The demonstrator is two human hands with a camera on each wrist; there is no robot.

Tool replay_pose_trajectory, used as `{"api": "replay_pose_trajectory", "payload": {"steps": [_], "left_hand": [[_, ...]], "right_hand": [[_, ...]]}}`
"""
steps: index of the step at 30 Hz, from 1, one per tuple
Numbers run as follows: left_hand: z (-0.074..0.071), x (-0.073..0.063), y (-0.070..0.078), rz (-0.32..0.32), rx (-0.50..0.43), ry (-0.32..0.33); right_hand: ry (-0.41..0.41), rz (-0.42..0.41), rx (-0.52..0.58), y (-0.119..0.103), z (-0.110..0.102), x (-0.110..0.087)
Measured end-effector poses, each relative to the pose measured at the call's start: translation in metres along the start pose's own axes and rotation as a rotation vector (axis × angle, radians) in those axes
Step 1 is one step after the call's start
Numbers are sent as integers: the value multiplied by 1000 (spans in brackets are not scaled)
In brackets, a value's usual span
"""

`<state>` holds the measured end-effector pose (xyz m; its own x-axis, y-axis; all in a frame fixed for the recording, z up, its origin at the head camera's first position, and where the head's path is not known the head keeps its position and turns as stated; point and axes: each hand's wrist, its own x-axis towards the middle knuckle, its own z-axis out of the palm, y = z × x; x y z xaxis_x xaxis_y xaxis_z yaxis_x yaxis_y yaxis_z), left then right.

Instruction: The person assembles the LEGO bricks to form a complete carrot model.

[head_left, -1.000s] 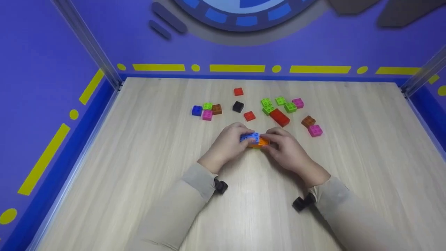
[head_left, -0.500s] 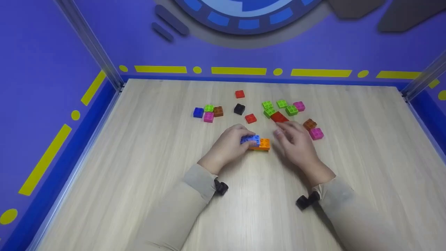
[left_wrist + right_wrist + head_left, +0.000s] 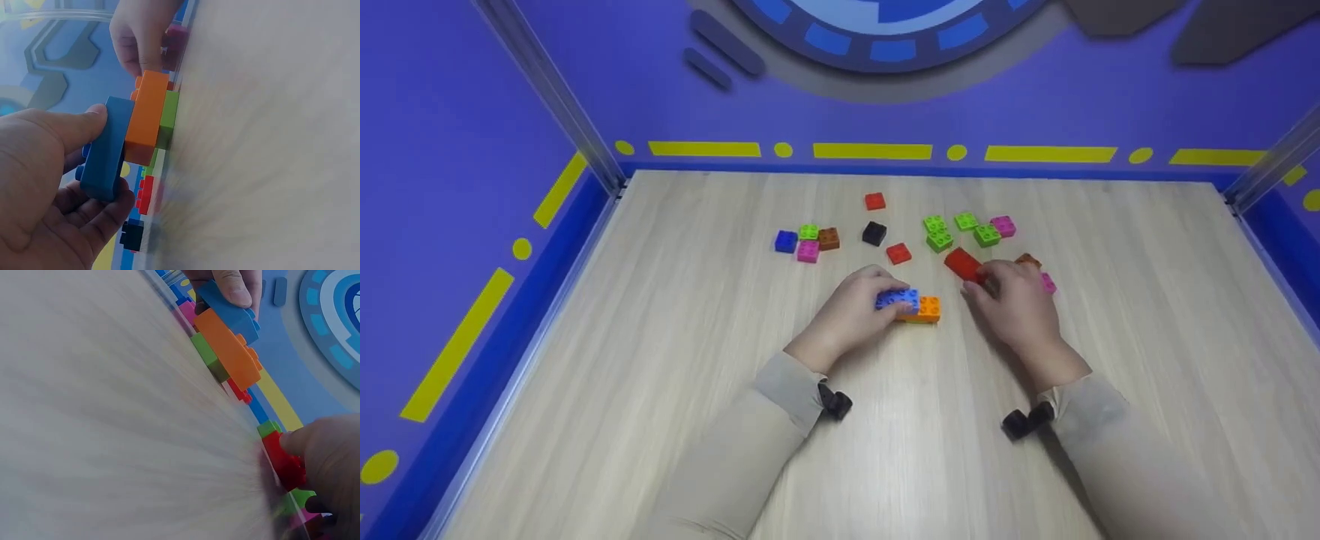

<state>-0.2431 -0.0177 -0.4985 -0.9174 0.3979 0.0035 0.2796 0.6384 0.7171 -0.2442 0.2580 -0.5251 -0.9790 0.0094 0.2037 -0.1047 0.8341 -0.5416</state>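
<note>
My left hand (image 3: 851, 311) grips a blue building brick (image 3: 107, 149), thumb on one side and fingers on the other. That brick sits offset on top of an orange brick (image 3: 929, 308), and beneath the orange one a green brick (image 3: 169, 119) shows in the left wrist view. The stack is low over the tabletop; whether it touches cannot be told. To its right, my right hand (image 3: 1021, 306) pinches the near end of a long red brick (image 3: 960, 263) between thumb and fingers. The fingers hide part of that end.
Beyond the red brick lie several lime-green bricks (image 3: 939, 240) and a pink one (image 3: 1003, 226). A brown brick (image 3: 1027, 260) and another pink brick (image 3: 1048, 283) are partly behind my right hand. Further left are a black brick (image 3: 874, 233), small red bricks (image 3: 898, 253) and a coloured cluster (image 3: 808, 251).
My right hand has left the orange brick, moved right and away from me, and taken hold of the long red brick, now shifted slightly off the green ones. The left hand stays put.
</note>
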Motion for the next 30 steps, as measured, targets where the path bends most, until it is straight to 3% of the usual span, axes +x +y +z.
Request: {"api": "replay_pose_trajectory", "payload": {"steps": [4,11,19,30], "left_hand": [[0,0,-3,10,-30,8],[1,1,-5,15,-62,11],[2,1,-6,13,-71,13],[0,1,-5,30,-79,8]], "right_hand": [[20,19,3,-1,0,-1],[52,-12,169,-3,2,-1],[63,-184,259,-2,4,-3],[-20,-381,353,2,5,-5]]}}
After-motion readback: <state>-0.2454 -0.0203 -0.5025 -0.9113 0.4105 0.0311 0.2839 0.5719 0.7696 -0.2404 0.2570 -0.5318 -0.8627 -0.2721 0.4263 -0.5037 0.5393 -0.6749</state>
